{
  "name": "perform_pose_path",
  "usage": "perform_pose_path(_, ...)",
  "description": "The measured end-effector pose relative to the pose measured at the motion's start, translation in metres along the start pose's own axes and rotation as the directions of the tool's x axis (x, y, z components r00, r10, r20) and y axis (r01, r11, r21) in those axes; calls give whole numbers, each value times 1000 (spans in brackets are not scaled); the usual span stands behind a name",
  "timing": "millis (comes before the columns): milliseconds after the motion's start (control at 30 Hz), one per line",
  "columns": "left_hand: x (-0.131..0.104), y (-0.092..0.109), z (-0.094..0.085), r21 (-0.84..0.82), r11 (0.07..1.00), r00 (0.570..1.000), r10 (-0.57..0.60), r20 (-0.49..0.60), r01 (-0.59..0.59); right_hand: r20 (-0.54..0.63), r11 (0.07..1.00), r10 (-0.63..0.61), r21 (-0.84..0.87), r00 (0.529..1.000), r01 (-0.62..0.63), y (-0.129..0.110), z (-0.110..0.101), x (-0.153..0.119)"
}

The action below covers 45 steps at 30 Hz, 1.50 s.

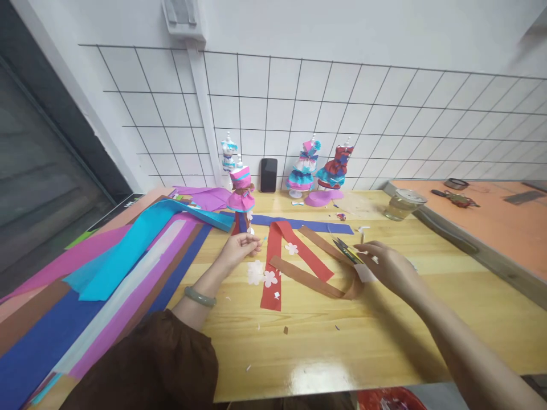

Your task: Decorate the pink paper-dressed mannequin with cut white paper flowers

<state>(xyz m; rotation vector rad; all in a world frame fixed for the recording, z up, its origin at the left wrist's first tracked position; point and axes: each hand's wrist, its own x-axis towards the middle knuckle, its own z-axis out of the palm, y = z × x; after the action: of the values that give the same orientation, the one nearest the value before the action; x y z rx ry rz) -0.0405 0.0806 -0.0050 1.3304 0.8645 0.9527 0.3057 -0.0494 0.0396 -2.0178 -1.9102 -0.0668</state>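
Note:
My left hand is closed in a pinch, with a tiny light-blue strip poking out from the fingertips. It is beside a small dress form in a pink paper dress. My right hand hovers at the right with its fingers apart, close to dark-bladed thread snips and a small white paper piece. Between my hands lie a folded red strip and a curving brown strip. White flower cutouts rest on and beside the red strip.
Coloured crepe strips cover the table's left side. Behind stand more dressed forms and a dark phone. A blue strip crosses the table. A lidded clear container stands at right, near the orange surface.

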Motion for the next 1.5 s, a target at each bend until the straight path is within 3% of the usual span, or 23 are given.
perform_pose_path(67, 1, -2, -1, 28, 999, 999, 20, -38, -19, 56, 990, -118, 78, 991, 113, -32, 6, 15)
perform_pose_path(200, 2, -4, -2, 79, 996, 997, 38, -74, -32, 131, 975, -194, 131, 972, 177, -84, 26, 44)
perform_pose_path(333, 3, -8, -4, 134, 990, 994, 55, -91, -42, 231, 985, -145, 122, 962, 119, -106, 51, 60)
perform_pose_path(433, 4, -11, -4, 182, 982, 993, 62, -103, -42, 221, 994, -69, 96, 973, 48, -109, 68, 62)
perform_pose_path(600, 2, -12, -2, 256, 965, 987, 89, -132, -52, 185, 976, -82, 214, 979, 41, -108, 81, 60)
perform_pose_path(767, 4, -13, -5, 307, 951, 967, 115, -229, -40, 133, 930, -92, 366, 987, 38, -104, 78, 57)
perform_pose_path(933, 7, -13, -20, 356, 934, 913, 120, -390, 29, 88, 893, -75, 449, 993, 27, -100, 73, 55)
perform_pose_path(1133, 7, -10, -26, 382, 923, 854, 164, -494, 44, 103, 856, -111, 515, 988, 42, -106, 67, 50)
perform_pose_path(1333, 14, -15, -25, 410, 912, 823, 251, -510, -24, 61, 876, -130, 474, 990, 86, -113, 61, 48)
perform_pose_path(1500, 25, -24, -33, 399, 915, 858, 249, -450, -56, 50, 864, -148, 493, 988, 105, -112, 64, 49)
